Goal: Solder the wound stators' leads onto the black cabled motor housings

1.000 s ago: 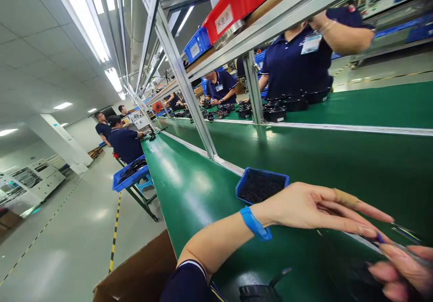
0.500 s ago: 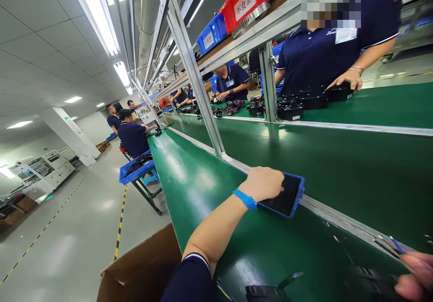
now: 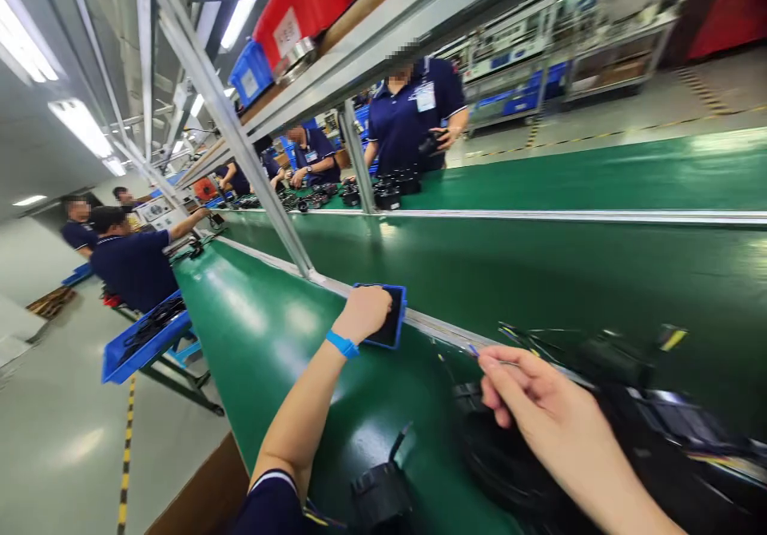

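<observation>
My left hand (image 3: 367, 312), with a blue band at the wrist, reaches down into a shallow blue tray (image 3: 394, 345) with a dark inside. Its fingers curl in; whatever they pinch is hidden. My right hand (image 3: 542, 399) pinches thin wires between thumb and fingertips, and a blue wire end (image 3: 473, 350) sticks out ahead of them. Beneath the right hand lie black cable and a blurred black part (image 3: 470, 395). Nearer me, a black housing (image 3: 380, 491) with a short upright cable stub rests on the green bench (image 3: 323, 407).
Black parts with loose wires (image 3: 677, 423) lie at the right. A metal post (image 3: 264, 184) rises from the rail and carries a shelf with red (image 3: 317, 8) and blue bins. A cardboard box (image 3: 197, 487) stands below left. Co-workers sit or stand across and along the bench.
The view has swung right, so the tray and left hand appear further left. My right hand has come into fuller view with the wires. The co-worker opposite now holds up a black part.
</observation>
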{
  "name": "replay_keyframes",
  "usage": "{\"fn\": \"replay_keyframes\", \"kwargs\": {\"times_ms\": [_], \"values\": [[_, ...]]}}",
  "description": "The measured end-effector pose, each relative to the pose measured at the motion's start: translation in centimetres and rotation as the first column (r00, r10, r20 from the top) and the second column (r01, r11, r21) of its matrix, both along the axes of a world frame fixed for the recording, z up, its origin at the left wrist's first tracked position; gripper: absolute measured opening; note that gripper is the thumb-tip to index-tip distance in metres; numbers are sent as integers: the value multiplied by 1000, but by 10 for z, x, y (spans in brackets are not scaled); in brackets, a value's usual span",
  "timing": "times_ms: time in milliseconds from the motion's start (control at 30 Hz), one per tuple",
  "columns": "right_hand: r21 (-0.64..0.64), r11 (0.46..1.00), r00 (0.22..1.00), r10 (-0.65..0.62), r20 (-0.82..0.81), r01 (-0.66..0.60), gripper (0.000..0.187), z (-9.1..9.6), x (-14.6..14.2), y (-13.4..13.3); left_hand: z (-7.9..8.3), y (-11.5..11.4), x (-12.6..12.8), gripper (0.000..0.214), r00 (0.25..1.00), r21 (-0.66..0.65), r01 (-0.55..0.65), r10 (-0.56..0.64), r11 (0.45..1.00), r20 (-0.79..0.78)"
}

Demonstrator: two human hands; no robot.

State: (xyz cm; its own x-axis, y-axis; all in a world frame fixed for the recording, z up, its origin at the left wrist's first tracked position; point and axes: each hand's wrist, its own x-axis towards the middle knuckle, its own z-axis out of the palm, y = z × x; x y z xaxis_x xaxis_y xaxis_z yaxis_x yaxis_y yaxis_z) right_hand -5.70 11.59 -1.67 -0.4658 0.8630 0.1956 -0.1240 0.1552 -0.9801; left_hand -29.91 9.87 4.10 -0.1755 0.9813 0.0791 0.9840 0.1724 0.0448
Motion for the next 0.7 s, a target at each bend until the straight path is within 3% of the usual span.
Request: {"fn": "replay_keyframes", "kwargs": {"times_ms": [100,167,233,367,533,700], "values": [[-114,992,998,55,3,-54,61,8,0,-3,10,-6,20,20,981,144,157,-171,977,90],[-136,988,997,72,-17,-73,62,8,1,-3,16,-11,37,14,895,284,298,-370,911,250],[-128,988,996,83,-33,-87,61,4,2,-3,19,-14,51,11,775,394,347,-497,851,390],[-85,992,996,88,-31,-90,58,0,1,-3,20,-14,62,9,694,433,341,-534,834,483],[-61,995,997,82,0,-82,57,1,1,-3,22,-15,61,13,674,369,417,-555,831,488],[-56,994,996,95,2,-94,55,1,1,-3,25,-17,62,13,683,361,420,-552,833,478]]}}
